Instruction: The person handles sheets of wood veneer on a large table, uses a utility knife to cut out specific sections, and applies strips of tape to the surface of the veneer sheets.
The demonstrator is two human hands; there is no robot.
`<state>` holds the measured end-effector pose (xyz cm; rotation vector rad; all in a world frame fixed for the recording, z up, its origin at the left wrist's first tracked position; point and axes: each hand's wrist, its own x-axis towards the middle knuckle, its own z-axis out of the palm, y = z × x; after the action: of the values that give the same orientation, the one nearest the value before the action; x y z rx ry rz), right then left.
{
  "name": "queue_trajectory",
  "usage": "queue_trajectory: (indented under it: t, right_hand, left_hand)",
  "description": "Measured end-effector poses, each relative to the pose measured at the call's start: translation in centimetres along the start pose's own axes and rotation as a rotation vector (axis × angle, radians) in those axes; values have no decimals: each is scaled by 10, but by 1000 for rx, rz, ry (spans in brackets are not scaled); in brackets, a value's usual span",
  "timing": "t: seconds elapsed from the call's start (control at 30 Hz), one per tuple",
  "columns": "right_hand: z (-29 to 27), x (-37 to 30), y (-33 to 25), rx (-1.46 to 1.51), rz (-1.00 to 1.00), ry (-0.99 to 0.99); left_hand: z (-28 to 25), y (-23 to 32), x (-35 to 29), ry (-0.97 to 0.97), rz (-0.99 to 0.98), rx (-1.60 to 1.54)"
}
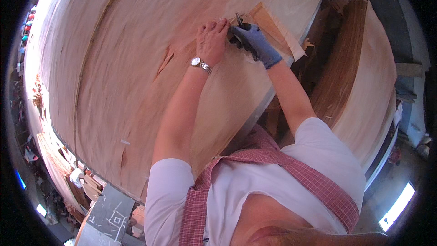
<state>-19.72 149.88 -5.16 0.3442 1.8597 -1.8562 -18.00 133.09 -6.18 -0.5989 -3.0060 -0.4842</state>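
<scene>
A broad sheet of pale wood veneer (136, 91) lies across the work surface. My bare left hand (212, 38), with a metal watch (200, 64) at the wrist, rests flat on the sheet, fingers stretched out. Close to its fingertips, my right hand (255, 43) in a blue-grey glove is closed around a small dark hand tool (239, 19). Only the tool's end shows above the fist, so its exact kind is unclear. Just beyond the glove, a loose orange-brown veneer piece (275, 29) lies at an angle near the sheet's right edge.
Splits (166, 60) mark the veneer left of my hand, and a long dark crack (86, 59) runs down farther left. Right of the work surface's edge stands a thick stack of veneer sheets (341, 77). A grey board with white markings (109, 214) is at the lower left.
</scene>
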Motion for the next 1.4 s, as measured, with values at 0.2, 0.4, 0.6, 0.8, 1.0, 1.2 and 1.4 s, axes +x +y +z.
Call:
queue_trajectory:
  t: [0.2, 0.4, 0.6, 0.8, 1.0, 1.2, 1.4]
  right_hand:
    - [-35, -22, 14, -925, -448, 182]
    - [-25, -39, -24, -622, -207, 91]
    - [73, -95, 15, -277, 151, -343]
    - [134, -129, 67, -285, 254, -383]
    - [124, -126, 100, -1134, -678, -186]
    - [110, -168, 60, -391, -275, -440]
    - [156, -229, 40, -820, -419, -259]
  left_hand:
    - [13, -2, -13, 141, 73, -14]
    - [3, -8, -29, 144, 8, -85]
    - [-14, -28, -210, 505, -578, -273]
    - [-19, 12, -282, 246, -441, 48]
    - [-23, 18, -272, 98, -299, 28]
    - [0, -13, -259, 139, -369, -137]
    - [-5, -19, -134, 693, -835, -1214]
